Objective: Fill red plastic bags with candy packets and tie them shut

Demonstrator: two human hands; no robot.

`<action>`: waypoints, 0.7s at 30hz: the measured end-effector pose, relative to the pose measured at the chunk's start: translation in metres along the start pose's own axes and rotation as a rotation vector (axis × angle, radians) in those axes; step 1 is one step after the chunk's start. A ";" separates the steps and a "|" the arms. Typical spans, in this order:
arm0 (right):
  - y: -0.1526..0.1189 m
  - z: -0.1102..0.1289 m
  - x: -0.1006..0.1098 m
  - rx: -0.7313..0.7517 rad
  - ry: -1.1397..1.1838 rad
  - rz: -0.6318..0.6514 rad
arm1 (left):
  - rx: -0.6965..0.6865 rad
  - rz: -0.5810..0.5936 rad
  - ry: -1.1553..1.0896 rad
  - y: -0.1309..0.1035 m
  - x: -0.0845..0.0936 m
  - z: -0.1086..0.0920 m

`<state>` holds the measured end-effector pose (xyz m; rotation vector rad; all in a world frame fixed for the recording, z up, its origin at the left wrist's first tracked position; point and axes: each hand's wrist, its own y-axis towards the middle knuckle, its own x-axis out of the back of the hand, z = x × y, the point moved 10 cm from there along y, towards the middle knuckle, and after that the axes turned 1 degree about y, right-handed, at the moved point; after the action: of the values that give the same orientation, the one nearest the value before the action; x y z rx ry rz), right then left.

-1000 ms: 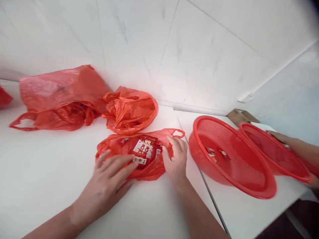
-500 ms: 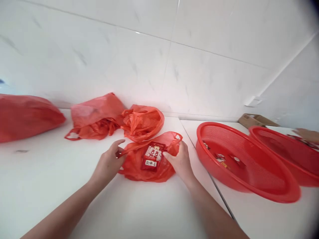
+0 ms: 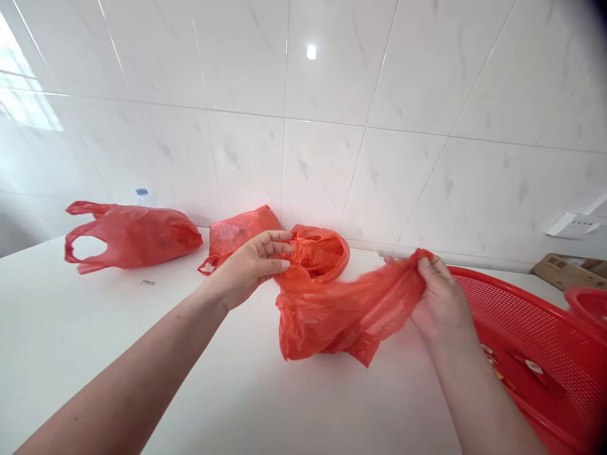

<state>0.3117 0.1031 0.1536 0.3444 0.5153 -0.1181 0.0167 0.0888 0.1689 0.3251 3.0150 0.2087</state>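
Observation:
A thin red plastic bag [image 3: 332,316] lies on the white table, its right end pulled up and bunched. My right hand [image 3: 439,291] is closed on that end. My left hand [image 3: 258,262] is at the bag's upper left, fingers apart and slightly curled, with nothing visibly held. Just behind it sits another crumpled red bag with an open mouth [image 3: 322,253]. A filled red bag [image 3: 241,234] lies partly behind my left hand. Whatever is inside the near bag is hidden by the folded plastic.
A large red plastic basket [image 3: 535,341] with small packets stands at the right, part of a second basket [image 3: 588,303] beyond it. A cardboard box [image 3: 569,272] is near the tiled wall. At the left lie a red bag with handles [image 3: 142,237] and a blue-capped bottle [image 3: 142,196].
The view has turned left. My right hand has pulled the bag's end up and to the right, stretching it, and the red packets inside no longer show. My left hand has let go of the bag.

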 end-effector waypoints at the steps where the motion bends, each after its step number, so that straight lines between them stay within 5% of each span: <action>1: 0.001 -0.004 -0.004 -0.075 0.131 0.023 | -0.041 0.022 0.000 0.002 -0.004 -0.013; 4: -0.003 -0.006 -0.024 -0.208 0.267 0.132 | -0.216 0.038 0.057 0.006 -0.016 -0.055; 8: -0.017 -0.002 -0.048 -0.189 0.036 0.231 | -0.368 0.078 0.436 -0.003 -0.044 -0.082; 13: -0.016 0.005 -0.046 -0.098 -0.056 0.158 | -0.374 0.325 1.109 -0.029 -0.076 -0.040; 17: -0.012 -0.003 -0.042 -0.167 0.005 0.227 | -0.357 0.191 1.252 -0.014 -0.059 -0.019; 21: -0.014 -0.010 -0.040 -0.223 0.003 0.294 | -0.268 0.046 0.992 0.015 -0.048 -0.027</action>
<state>0.2697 0.0945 0.1614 0.1992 0.4707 0.2228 0.0628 0.0891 0.2021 0.3328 3.8406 1.0452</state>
